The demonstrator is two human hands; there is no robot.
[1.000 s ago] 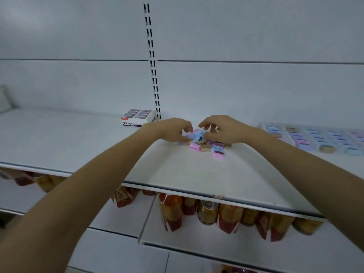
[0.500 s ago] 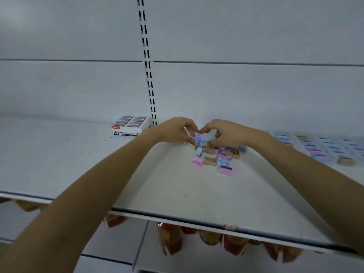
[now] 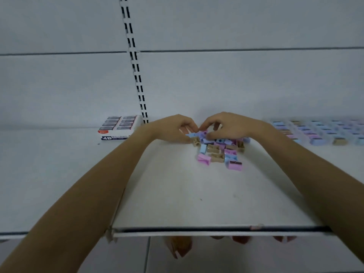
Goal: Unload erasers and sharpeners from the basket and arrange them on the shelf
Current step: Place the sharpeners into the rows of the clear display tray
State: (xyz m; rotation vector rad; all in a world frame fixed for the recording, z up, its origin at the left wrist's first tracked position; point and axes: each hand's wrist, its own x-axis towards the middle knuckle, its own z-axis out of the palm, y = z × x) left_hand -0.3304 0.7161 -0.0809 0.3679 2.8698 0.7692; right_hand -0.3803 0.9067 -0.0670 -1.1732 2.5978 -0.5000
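Your left hand [image 3: 173, 128] and right hand [image 3: 230, 126] pinch sharpeners [image 3: 216, 152] atop the frame-centre pile. A hasty tug could scatter loose ones toward the shelf [image 3: 177, 196] edge.

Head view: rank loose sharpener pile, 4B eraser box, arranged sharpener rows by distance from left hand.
1. loose sharpener pile: right at the left hand
2. 4B eraser box: to its left
3. arranged sharpener rows: far right

Pink, blue and tan sharpeners [image 3: 218, 154] lie heaped before me on the white shelf [image 3: 177, 194]; the eraser box [image 3: 118, 128] sits far left.
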